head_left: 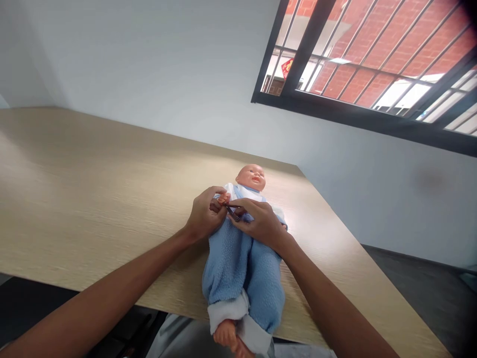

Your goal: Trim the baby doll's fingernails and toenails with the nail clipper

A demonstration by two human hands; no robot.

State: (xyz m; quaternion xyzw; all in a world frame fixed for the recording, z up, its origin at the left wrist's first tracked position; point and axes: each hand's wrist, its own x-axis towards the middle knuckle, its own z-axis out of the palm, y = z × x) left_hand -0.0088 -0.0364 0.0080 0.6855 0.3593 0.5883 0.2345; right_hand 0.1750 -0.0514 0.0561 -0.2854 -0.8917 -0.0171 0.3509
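While fast in the left hand (204, 213), the doll's (228, 261) fingers (223, 198) beside nail clippers (233, 214) in the right hand (261, 219).

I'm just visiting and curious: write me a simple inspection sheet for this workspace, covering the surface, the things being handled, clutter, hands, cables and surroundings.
Surface: pale wood-grain table, against a wall.
Things in hand: doll in blue and white clothes, face up, feet reaching past the near edge; small dark tool, perhaps a nail clipper, at the doll's hand.
Clutter: nothing seen.
Hands: left hand holds the doll's hand; right hand holds the tool.
Cables: nothing seen.
Surroundings: barred window with red brick beyond; dark floor at the right.
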